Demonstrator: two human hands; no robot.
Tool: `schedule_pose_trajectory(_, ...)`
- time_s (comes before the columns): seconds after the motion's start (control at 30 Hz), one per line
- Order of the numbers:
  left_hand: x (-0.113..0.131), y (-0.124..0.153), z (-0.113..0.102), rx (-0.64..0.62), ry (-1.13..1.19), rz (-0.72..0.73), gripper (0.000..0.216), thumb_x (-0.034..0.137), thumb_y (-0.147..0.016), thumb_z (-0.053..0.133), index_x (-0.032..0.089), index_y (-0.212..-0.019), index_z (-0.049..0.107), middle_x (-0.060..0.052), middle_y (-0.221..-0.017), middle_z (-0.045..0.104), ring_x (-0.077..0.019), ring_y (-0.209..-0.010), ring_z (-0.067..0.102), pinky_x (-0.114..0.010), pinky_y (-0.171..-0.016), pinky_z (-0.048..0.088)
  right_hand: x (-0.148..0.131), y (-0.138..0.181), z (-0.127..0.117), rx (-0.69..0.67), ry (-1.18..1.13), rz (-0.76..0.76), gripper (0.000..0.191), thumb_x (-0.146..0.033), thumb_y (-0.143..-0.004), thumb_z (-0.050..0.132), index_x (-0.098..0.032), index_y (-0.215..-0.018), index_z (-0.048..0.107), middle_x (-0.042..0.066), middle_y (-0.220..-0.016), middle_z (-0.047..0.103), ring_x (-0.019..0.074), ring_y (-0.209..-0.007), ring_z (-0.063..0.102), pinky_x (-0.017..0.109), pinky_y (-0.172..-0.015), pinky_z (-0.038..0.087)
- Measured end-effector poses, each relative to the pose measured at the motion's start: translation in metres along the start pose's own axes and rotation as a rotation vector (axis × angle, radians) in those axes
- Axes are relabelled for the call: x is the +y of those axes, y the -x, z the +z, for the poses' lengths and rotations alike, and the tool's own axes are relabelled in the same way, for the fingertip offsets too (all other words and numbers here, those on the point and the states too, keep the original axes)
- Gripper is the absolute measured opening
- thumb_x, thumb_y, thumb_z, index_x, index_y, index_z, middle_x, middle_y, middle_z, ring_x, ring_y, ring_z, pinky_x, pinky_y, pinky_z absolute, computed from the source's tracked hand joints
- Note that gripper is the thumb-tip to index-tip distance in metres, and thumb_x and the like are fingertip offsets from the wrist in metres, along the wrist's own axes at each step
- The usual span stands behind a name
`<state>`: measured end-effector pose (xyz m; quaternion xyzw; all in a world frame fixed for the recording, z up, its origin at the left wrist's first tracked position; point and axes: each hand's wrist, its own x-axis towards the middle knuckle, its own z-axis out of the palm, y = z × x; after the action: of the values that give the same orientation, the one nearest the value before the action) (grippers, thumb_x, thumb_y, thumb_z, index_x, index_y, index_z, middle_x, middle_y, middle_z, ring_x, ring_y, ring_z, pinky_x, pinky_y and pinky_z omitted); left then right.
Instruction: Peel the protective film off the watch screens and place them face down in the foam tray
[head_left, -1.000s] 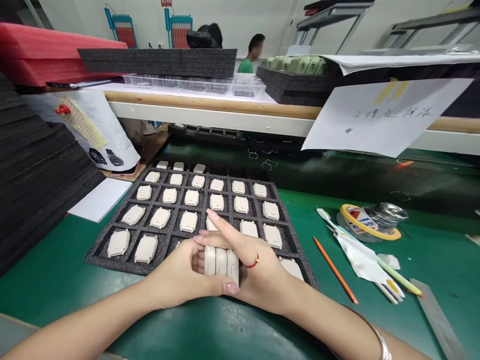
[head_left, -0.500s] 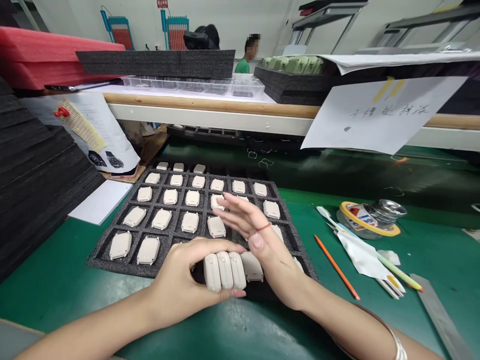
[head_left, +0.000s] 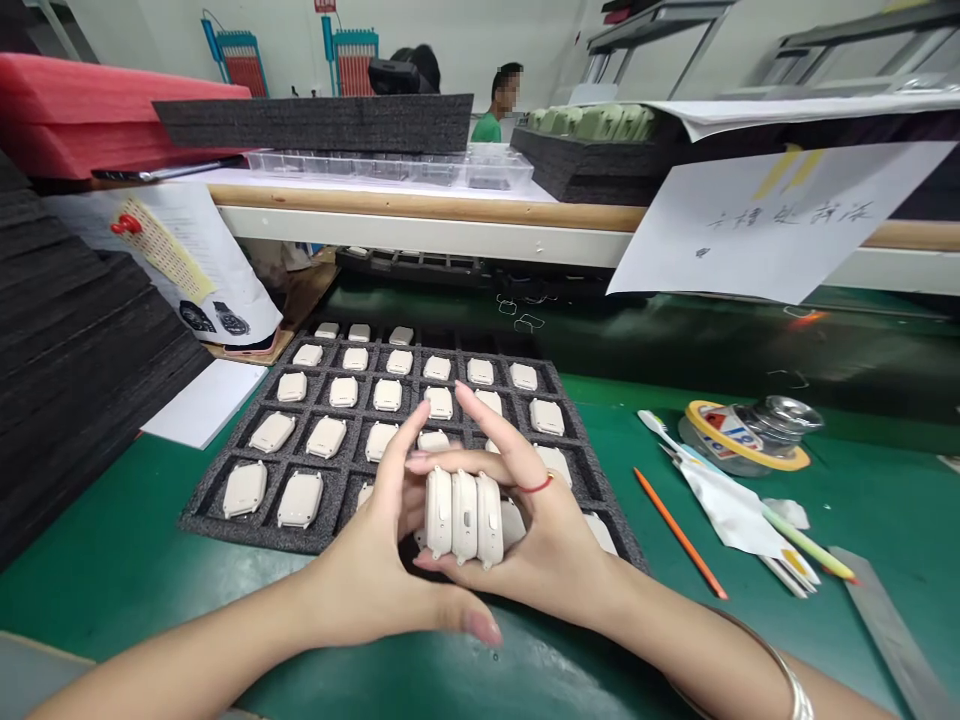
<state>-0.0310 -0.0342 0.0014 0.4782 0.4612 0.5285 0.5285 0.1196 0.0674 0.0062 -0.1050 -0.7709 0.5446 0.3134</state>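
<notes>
A stack of three beige plastic casings stands on edge between both hands, just above the near edge of a black foam tray. My right hand cups the stack from the right and below, index finger stretched up. My left hand presses the stack from the left, index finger raised, thumb pointing down-right. A red band sits on one right-hand finger. The tray holds several more beige casings, one per pocket.
On the green mat to the right lie an orange pencil, a toothbrush and paper scraps, a tape roll with a glass jar and a metal ruler. Black foam sheets are stacked left. A person sits beyond the shelf.
The right hand came back from over the tray and closed under the stack. Both hands lifted the three casings slightly off the tray's near edge.
</notes>
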Motion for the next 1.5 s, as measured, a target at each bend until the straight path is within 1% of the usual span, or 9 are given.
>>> schedule_pose_trajectory(0.07, 0.003, -0.003, 0.001, -0.07, 0.208, -0.129, 0.081, 0.032, -0.07, 0.09, 0.029, -0.139, 0.046, -0.009, -0.121, 0.064, -0.0253, -0.109, 0.065, -0.036, -0.09, 0.056, 0.003, -0.001, -0.002, -0.015, 0.039, -0.101, 0.113, -0.02, -0.071, 0.088, -0.033, -0.157, 0.017, 0.003, -0.121, 0.069, 0.0224, -0.117, 0.065, 0.035, -0.101, 0.055)
schedule_pose_trajectory(0.17, 0.007, -0.007, 0.002, -0.073, 0.256, -0.204, 0.045, 0.023, -0.072, 0.088, 0.018, -0.109, 0.064, -0.005, -0.1, 0.071, -0.0186, -0.096, 0.069, -0.026, -0.085, 0.056, 0.008, -0.001, -0.003, -0.041, 0.05, -0.156, 0.111, -0.021, -0.073, 0.087, -0.035, -0.157, 0.015, 0.002, -0.124, 0.068, 0.0201, -0.12, 0.063, 0.032, -0.105, 0.053)
schedule_pose_trajectory(0.4, 0.006, -0.007, 0.005, -0.007, 0.206, -0.23, 0.038, 0.021, -0.066, 0.09, 0.016, -0.092, 0.062, -0.002, -0.088, 0.071, -0.0167, -0.085, 0.07, -0.023, -0.076, 0.056, 0.013, 0.0, -0.004, -0.09, 0.073, -0.135, 0.112, -0.021, -0.076, 0.084, -0.033, -0.158, 0.007, 0.006, -0.126, 0.068, 0.0214, -0.115, 0.067, 0.029, -0.093, 0.06)
schedule_pose_trajectory(0.63, 0.008, -0.004, 0.004, 0.009, 0.167, -0.082, 0.033, 0.038, -0.082, 0.077, 0.015, -0.099, 0.063, -0.005, -0.087, 0.067, -0.0195, -0.084, 0.067, -0.028, -0.077, 0.055, 0.007, -0.003, -0.006, -0.095, 0.105, -0.21, 0.108, -0.016, -0.077, 0.082, -0.032, -0.158, 0.011, 0.004, -0.127, 0.066, 0.0199, -0.125, 0.06, 0.03, -0.103, 0.054)
schedule_pose_trajectory(0.83, 0.008, -0.003, 0.002, -0.029, 0.137, -0.1, 0.037, 0.046, -0.086, 0.072, 0.016, -0.105, 0.061, -0.005, -0.094, 0.066, -0.02, -0.09, 0.065, -0.029, -0.08, 0.054, 0.006, -0.003, -0.006, -0.1, 0.174, -0.25, 0.1, -0.015, -0.078, 0.08, -0.032, -0.156, 0.02, 0.004, -0.134, 0.063, 0.0199, -0.125, 0.06, 0.03, -0.104, 0.054)
schedule_pose_trajectory(1.1, 0.005, -0.005, 0.006, 0.018, 0.048, -0.115, 0.035, 0.043, -0.079, 0.078, 0.017, -0.082, 0.055, -0.003, -0.081, 0.063, -0.0198, -0.081, 0.064, -0.028, -0.07, 0.055, 0.004, -0.001, -0.002, -0.113, 0.251, -0.255, 0.092, -0.018, -0.087, 0.071, -0.028, -0.158, 0.014, 0.004, -0.122, 0.069, 0.0199, -0.125, 0.06, 0.034, -0.106, 0.052)
schedule_pose_trajectory(1.3, 0.003, -0.006, 0.004, 0.009, 0.073, -0.108, 0.035, 0.029, -0.07, 0.086, 0.017, -0.096, 0.066, -0.001, -0.083, 0.067, -0.0177, -0.08, 0.063, -0.026, -0.07, 0.053, 0.007, 0.0, -0.002, -0.172, 0.284, -0.269, 0.091, -0.025, -0.091, 0.07, -0.029, -0.158, 0.008, 0.005, -0.128, 0.066, 0.0203, -0.128, 0.057, 0.035, -0.108, 0.049)
schedule_pose_trajectory(1.4, 0.004, -0.005, 0.005, 0.044, -0.058, -0.084, 0.023, 0.029, -0.073, 0.081, 0.015, -0.086, 0.069, -0.002, -0.073, 0.066, -0.0184, -0.071, 0.063, -0.027, -0.064, 0.053, 0.006, 0.0, -0.002, -0.212, 0.355, -0.365, 0.086, -0.02, -0.096, 0.06, -0.029, -0.159, 0.002, 0.008, -0.138, 0.059, 0.0217, -0.138, 0.047, 0.042, -0.116, 0.04)
schedule_pose_trajectory(1.5, 0.007, -0.003, 0.004, 0.094, -0.178, -0.001, 0.028, 0.028, -0.072, 0.083, 0.017, -0.095, 0.071, -0.002, -0.081, 0.071, -0.0195, -0.076, 0.067, -0.027, -0.068, 0.055, -0.001, -0.001, -0.005, -0.178, 0.351, -0.401, 0.097, -0.036, -0.088, 0.073, -0.029, -0.158, 0.007, 0.013, -0.151, 0.045, 0.0273, -0.14, 0.044, 0.048, -0.119, 0.033)
